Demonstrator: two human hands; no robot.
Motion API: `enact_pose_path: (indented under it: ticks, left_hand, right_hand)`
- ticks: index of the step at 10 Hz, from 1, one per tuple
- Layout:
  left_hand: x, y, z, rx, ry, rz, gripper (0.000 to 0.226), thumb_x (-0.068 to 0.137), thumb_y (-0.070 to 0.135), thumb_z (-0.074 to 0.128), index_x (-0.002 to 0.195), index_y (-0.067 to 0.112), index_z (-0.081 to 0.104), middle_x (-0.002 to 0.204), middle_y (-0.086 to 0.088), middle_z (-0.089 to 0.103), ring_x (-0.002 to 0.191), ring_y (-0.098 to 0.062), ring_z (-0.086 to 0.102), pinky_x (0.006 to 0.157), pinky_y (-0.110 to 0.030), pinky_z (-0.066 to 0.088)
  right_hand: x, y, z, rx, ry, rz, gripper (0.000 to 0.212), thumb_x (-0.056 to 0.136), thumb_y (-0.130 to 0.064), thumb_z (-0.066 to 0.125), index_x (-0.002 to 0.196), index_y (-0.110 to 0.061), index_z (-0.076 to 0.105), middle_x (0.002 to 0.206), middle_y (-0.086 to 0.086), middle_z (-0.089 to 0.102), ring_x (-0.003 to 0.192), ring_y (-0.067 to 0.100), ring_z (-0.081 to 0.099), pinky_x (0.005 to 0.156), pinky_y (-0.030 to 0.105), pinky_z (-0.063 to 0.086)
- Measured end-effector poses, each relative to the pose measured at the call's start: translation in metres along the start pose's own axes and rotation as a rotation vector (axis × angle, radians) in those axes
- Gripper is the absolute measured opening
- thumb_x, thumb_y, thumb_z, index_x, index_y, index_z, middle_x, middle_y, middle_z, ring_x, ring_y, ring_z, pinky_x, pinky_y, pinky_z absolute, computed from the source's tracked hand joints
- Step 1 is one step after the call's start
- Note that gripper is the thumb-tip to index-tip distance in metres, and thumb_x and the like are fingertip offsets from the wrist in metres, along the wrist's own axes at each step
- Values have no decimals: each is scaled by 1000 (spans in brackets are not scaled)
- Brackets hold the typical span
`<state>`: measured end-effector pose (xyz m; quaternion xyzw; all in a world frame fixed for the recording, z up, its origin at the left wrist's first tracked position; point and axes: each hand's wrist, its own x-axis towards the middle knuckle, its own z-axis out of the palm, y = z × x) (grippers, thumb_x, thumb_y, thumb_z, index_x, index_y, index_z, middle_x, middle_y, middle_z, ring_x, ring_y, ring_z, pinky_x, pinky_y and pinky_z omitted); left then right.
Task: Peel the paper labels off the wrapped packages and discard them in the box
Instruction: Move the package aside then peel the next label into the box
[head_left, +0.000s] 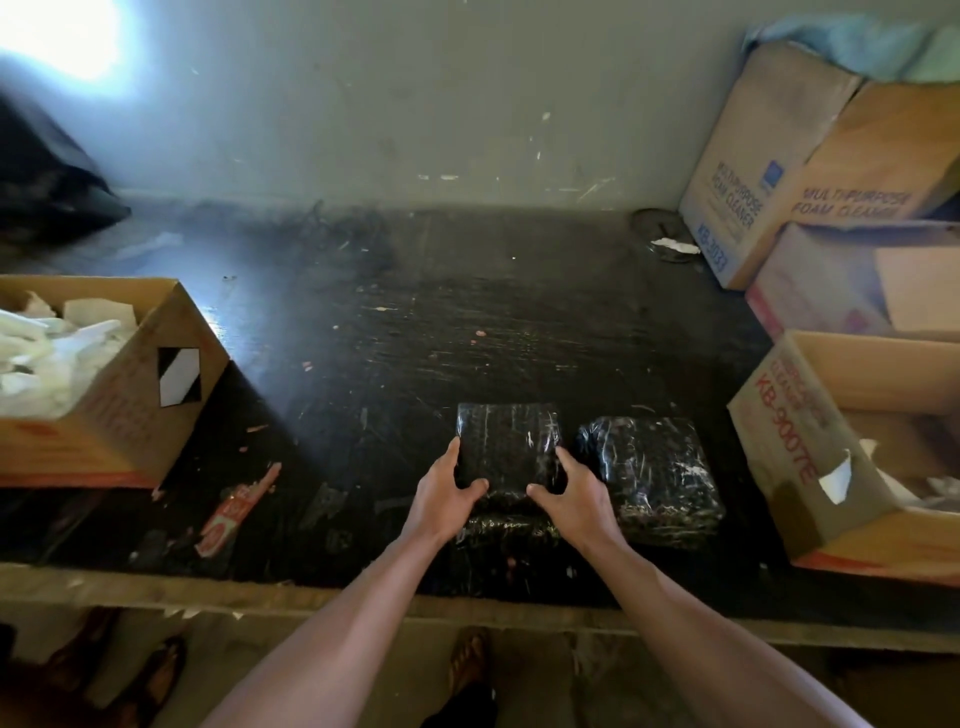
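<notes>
Hands frame the near package: the left hand (447, 488) grips its left edge with the thumb hooked over the front corner, and the right hand (571, 493) clasps the right edge, fingers curled against the wrap. Held from both sides like that, the package (506, 447), which sits on top of another black bundle (506, 530), looks steadied for turning or lifting, probably to find a label; none shows on its shiny face. A second package (654, 478) lies just beside it on the dark table (415, 322), with a pale scrap that may be label remains.

At the left stands an open box (156, 395) heaped with white crumpled paper, the likely discard spot. Another open box (789, 447) at the right holds a few pale scraps. More cartons (769, 171) are stacked behind it; their insides are hidden.
</notes>
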<state>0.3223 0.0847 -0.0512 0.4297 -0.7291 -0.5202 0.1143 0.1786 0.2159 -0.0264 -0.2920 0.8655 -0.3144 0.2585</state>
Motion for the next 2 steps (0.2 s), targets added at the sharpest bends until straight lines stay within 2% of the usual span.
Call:
enact_pose_path:
  ticks: [1, 2]
  left_hand:
    - [-3, 8, 0, -14, 11, 29, 72, 94, 27, 66, 155, 23, 27, 139, 7, 50, 130, -10, 47, 101, -26, 42]
    - [-24, 11, 5, -7, 198, 85, 62, 97, 25, 63, 152, 21, 36, 141, 10, 45, 129, -3, 41, 104, -21, 34]
  right_hand:
    - [-2, 1, 0, -7, 11, -18, 80, 90, -40, 68, 156, -18, 29, 155, 6, 41, 141, 22, 41, 110, 37, 38]
    - [-20, 8, 0, 27, 35, -38, 74, 92, -37, 67, 155, -18, 32, 154, 4, 41, 141, 21, 39, 111, 36, 37]
